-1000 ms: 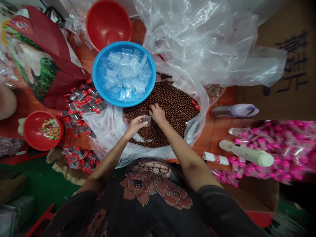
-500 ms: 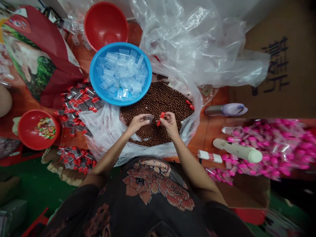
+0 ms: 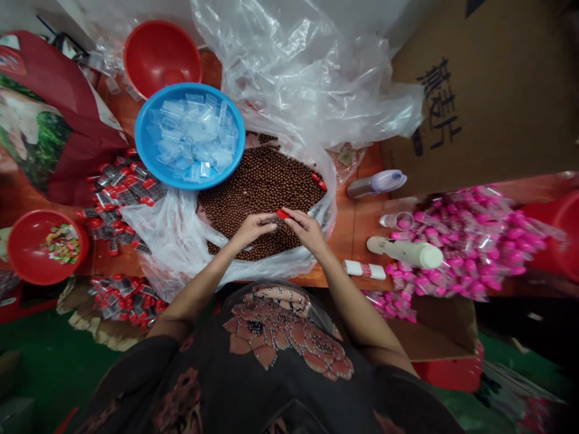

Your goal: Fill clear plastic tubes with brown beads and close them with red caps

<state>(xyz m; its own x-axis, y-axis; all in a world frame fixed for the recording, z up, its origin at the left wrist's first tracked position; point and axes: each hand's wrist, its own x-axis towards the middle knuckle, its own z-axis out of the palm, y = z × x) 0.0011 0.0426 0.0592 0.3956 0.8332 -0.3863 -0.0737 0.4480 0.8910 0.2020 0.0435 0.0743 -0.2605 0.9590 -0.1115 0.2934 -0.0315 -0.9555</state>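
Note:
My left hand (image 3: 254,230) is closed on a small clear plastic container (image 3: 275,220) with dark contents, its fingertips pinching the near end. My right hand (image 3: 308,230) grips a red cap (image 3: 283,214), which meets the container's right end; whether it is fully seated I cannot tell. Both hands are over a heap of small brown balls (image 3: 271,181) lying in an opened clear plastic bag (image 3: 158,232). A pair of loose red caps (image 3: 319,181) rests on the heap's right side. Behind my left hand, a blue basin (image 3: 141,135) holds many clear empty containers (image 3: 199,132).
Red-capped filled containers (image 3: 122,187) are piled at left, near a red bowl (image 3: 15,250) of wrapped sweets. Another red bowl (image 3: 158,54) stands behind the basin. At right are a purple-lidded bottle (image 3: 377,182), a pale flask (image 3: 402,252), pink-capped containers (image 3: 474,247) and a large carton (image 3: 493,90).
My hands have come together, and the red cap in my right hand now meets the container in my left. The whole view has shifted, with the table's things appearing further left.

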